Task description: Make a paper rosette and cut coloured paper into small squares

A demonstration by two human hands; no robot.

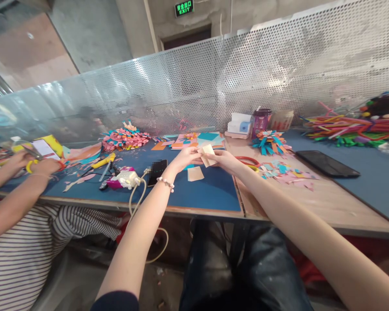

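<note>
Between my two hands, above the blue table mat (210, 194), is a small cream piece of paper (208, 155) that looks folded or layered. My left hand (186, 158) pinches its left side. On its right side, the fingers of my right hand (226, 161) grip the paper too. Just below, another cream paper square (195, 173) lies flat on the mat. A bit of blue paper (188, 167) shows beside my left fingers. Behind my hands is a stack of coloured paper sheets (197, 141).
A phone (157, 171) and a power strip with cables (125, 178) lie to the left, near a yellow glue gun (103, 161). A co-worker's hands (45, 166) hold scissors at far left. Paper scraps (287, 170), a cup (261, 122) and a black tablet (327, 163) are on the right.
</note>
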